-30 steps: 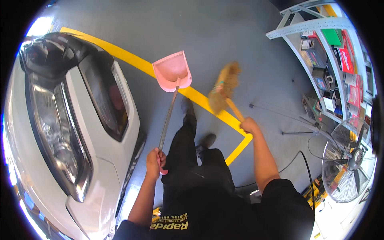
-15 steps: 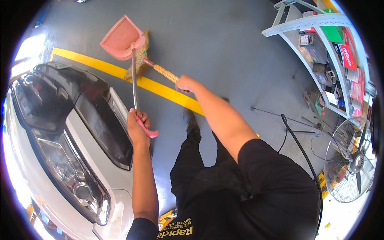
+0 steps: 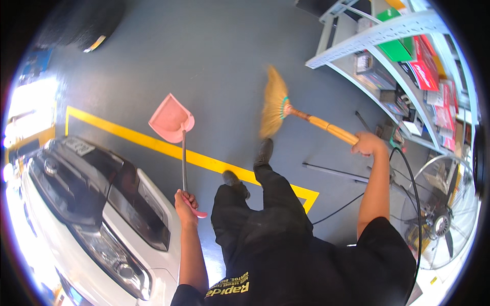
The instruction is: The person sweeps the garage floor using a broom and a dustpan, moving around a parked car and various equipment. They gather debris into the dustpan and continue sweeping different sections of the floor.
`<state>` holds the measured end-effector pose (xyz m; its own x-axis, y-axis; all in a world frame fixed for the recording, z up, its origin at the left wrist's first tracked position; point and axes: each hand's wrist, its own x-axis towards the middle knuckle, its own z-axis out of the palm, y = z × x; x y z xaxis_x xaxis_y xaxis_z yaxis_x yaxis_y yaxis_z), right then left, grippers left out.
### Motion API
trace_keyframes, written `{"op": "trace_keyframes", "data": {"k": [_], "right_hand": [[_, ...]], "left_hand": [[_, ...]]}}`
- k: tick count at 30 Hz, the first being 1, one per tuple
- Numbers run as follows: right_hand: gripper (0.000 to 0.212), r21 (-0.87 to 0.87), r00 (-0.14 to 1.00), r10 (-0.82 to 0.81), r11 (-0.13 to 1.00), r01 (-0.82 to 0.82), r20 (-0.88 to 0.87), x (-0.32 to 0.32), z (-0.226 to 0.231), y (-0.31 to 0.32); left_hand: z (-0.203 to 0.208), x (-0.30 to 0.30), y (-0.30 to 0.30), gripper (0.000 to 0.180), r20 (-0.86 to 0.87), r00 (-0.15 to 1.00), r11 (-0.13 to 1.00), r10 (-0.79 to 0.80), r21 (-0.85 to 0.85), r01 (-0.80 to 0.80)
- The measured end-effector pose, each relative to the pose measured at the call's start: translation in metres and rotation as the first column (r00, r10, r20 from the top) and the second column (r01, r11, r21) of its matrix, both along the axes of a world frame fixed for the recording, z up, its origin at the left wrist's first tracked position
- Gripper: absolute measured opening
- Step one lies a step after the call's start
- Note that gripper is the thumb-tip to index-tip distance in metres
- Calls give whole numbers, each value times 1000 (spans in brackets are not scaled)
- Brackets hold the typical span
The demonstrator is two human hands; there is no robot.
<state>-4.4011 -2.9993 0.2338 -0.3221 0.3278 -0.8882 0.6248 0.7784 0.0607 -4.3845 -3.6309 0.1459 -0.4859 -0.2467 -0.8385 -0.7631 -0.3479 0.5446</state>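
Note:
My left hand is closed around the grip of a long-handled pink dustpan. Its pan is out ahead of me, beyond the yellow floor line, and the hooked pink end sticks out below my fingers. To the right, my right hand wraps the end of the bamboo-like handle of a soft straw broom. The broom's bristles are fanned, slightly blurred, and lie ahead of my feet, well apart from the dustpan. Whether bristles and pan touch the floor I cannot tell.
A white car stands close on my left. At the right are a metal shelf full of boxes, a stand fan and a black cable. A yellow line crosses the grey floor. A dark tire shows at far left.
The broom has swung right, away from the dustpan, with my right hand. The dustpan sits lower in view, still in my left hand. My feet have shifted, one stepping forward past the yellow line.

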Motion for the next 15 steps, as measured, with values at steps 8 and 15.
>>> {"op": "trace_keyframes", "data": {"k": [8,15], "right_hand": [[28,356,994,103,931,-85,-32,-73,-158,22],[34,155,993,86,985,-72,-87,-212,-220,-114]], "left_hand": [[-17,-54,62,38,125,992,983,5,181,-28],[-19,-142,68,37,121,993,978,-13,210,-13]]}}
